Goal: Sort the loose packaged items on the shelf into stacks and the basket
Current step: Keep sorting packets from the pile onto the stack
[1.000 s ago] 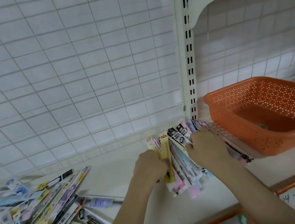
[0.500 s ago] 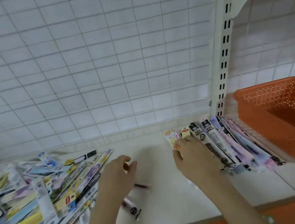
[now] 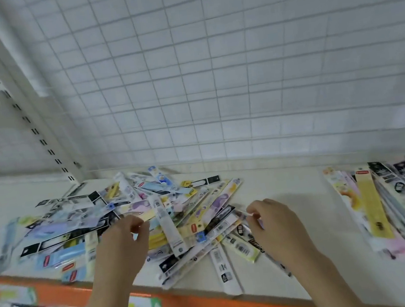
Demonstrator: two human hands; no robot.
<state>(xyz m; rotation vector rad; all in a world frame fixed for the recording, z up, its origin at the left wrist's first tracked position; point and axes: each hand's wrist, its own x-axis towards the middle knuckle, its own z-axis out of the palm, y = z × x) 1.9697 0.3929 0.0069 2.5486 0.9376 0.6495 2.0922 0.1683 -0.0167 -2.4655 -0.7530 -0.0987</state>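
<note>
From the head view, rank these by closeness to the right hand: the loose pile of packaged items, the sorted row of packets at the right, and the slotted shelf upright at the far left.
1. Loose pile of packaged items: just left of the right hand, at its fingertips.
2. Sorted row of packets: farther right on the shelf.
3. Slotted shelf upright: far left, at the back.

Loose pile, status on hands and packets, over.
Left hand and right hand over loose pile, fingers curled, grip unclear. Sorted stack right. Nothing blocking.
</note>
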